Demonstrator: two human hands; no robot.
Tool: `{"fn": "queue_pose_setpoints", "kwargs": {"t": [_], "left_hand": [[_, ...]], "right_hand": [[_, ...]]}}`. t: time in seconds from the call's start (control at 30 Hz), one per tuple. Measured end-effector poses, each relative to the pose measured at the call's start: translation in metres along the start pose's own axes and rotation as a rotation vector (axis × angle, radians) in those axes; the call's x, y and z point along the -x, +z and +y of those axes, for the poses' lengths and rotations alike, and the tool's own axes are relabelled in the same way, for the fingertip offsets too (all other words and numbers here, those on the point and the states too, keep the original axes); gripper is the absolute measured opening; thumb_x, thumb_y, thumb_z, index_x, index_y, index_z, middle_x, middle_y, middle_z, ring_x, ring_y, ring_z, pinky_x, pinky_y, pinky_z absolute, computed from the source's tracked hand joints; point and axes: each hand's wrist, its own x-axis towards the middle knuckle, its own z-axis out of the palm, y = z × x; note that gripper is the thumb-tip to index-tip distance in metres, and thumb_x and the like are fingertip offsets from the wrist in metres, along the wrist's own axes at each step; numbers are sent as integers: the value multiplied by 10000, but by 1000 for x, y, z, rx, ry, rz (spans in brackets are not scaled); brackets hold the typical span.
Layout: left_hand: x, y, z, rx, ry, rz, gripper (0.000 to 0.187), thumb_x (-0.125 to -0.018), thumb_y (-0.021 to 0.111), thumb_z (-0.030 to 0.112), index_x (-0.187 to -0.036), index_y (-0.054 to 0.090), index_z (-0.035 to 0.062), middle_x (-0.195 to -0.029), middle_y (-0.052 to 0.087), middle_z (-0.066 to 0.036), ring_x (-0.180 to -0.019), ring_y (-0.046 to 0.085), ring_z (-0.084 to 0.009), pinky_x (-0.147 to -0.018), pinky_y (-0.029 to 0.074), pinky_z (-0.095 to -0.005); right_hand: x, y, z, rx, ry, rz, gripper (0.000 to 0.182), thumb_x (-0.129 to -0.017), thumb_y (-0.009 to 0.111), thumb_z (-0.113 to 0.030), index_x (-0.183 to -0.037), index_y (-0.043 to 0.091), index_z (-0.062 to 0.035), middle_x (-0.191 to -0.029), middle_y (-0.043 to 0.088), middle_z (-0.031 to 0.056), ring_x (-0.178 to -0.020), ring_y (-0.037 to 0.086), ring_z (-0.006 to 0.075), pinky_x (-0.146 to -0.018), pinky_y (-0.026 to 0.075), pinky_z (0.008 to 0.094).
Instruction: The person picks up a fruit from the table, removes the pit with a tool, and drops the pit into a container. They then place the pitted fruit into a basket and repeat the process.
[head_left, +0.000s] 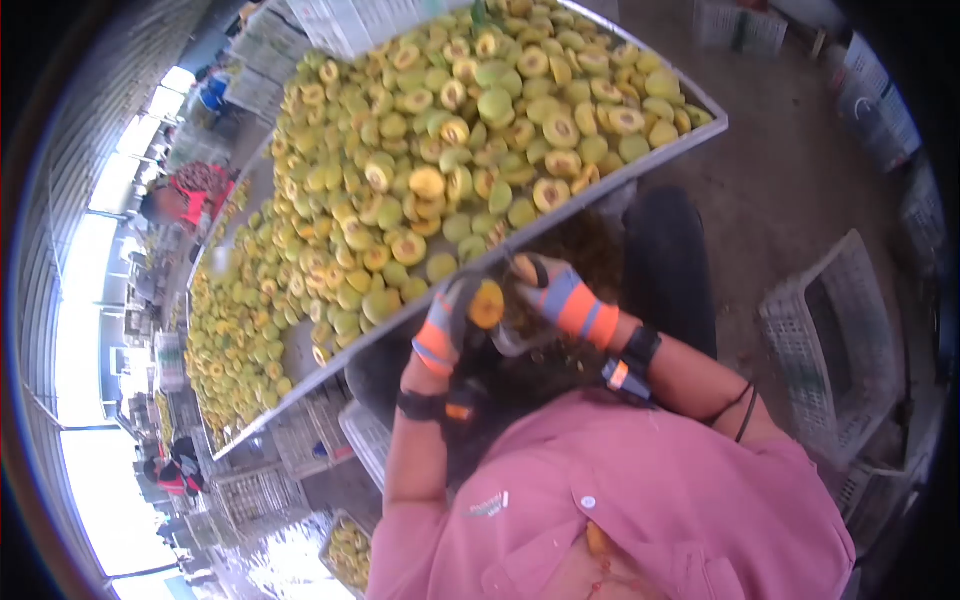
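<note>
Left hand: your left hand (447,325), in a grey-and-orange glove with violet bands, is closed round a round yellow fruit half (487,304), cut face towards you.
Right hand: your right hand (562,297), in a matching glove with a blue band, has its fingers bent beside the half, with a gap between. A dark patch shows at its fingertips; I cannot tell whether that is glove or something gripped.
Fruit half, place: just outside the near edge of the broad metal-rimmed table (600,194), about midway between your hands, nearer the left.
Step in hand: judged from the pose, you are working on or checking one piece, lifted clear of the heap.
Next move calls for: probably a steady left hold, the half kept turned cut face up, and the right fingertips brought in without knocking the table's near edge.
Count, in hand: one half in your left; right uncertain.
Count, table: one, its right corner pointing away from your right knee. The heap of green-skinned, yellow-fleshed fruit (430,180) runs from that corner to the far left end; too many, too overlapped to count.
Count, crates: one grey lattice plastic crate (778,325) on the floor at your right; several more around, not all separable.
Count, wristbands: two black ones, one per wrist.
Count, other people: at least two, including a person in red (197,193) beyond the table's left edge.
</note>
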Motion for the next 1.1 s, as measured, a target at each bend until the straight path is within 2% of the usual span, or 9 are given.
{"fn": "queue_pose_setpoints", "kwargs": {"t": [0.07,0.17,0.4,0.6,0.7,0.8,0.9,1.0,1.1], "left_hand": [[1,-9,-23,-373,344,63,262,-964,462,156,-1134,572,-11,-1056,625,-102,-925,610,-168,-757,517,-278],[8,6,-7,-177,279,190,267,-952,431,100,-1167,530,-24,-1107,615,-114,-951,618,-198,-765,529,-280],[0,26,-14,-156,455,241,350,-924,361,174,-1157,521,-32,-1126,592,-129,-967,594,-202,-851,494,-311],[-1,34,-14,-218,502,230,387,-877,382,202,-1151,531,-29,-1096,589,-121,-993,558,-200,-913,440,-320],[2,42,-17,-184,521,254,398,-866,394,218,-1147,531,-28,-1091,587,-122,-995,546,-198,-912,430,-312],[3,41,-27,-152,536,266,397,-859,401,218,-1144,527,-28,-1090,584,-123,-984,540,-196,-914,424,-318],[4,43,-30,-167,551,273,397,-855,401,217,-1145,524,-26,-1092,582,-124,-972,536,-194,-916,421,-326],[4,44,-28,-294,609,296,395,-857,397,213,-1146,521,-25,-1097,578,-123,-971,537,-195,-910,424,-327],[6,47,-28,-207,540,271,398,-864,390,211,-1161,518,-22,-1107,575,-122,-969,540,-195,-905,431,-322]], "right_hand": [[-3,-2,18,-98,-49,21,233,-851,628,-100,-1075,638,-36,-851,647,28,-787,593,106,-706,497,271],[9,-8,-20,-325,500,-230,187,-847,651,-153,-1005,659,-54,-770,610,11,-647,559,76,-559,453,241],[13,2,-30,-276,618,-363,303,-833,688,-353,-856,661,-52,-596,542,-9,-452,496,75,-371,355,220],[16,-4,-36,-472,785,-401,278,-782,738,-309,-736,630,-57,-610,560,12,-508,530,112,-442,396,261],[19,-2,-29,-449,691,-417,283,-786,732,-317,-736,634,-57,-613,551,5,-504,533,109,-436,393,254],[20,-1,-31,-464,810,-422,270,-796,722,-311,-757,647,-55,-624,563,9,-502,542,111,-427,398,251],[22,-1,-26,-399,595,-514,262,-806,710,-294,-824,654,-39,-666,586,20,-497,550,117,-408,390,259],[22,12,-2,-598,703,-417,303,-795,713,-277,-904,643,-3,-709,606,49,-528,570,121,-410,405,276],[19,11,-6,-427,780,-439,368,-770,723,-271,-940,620,37,-730,611,79,-541,586,155,-428,435,315]]}}
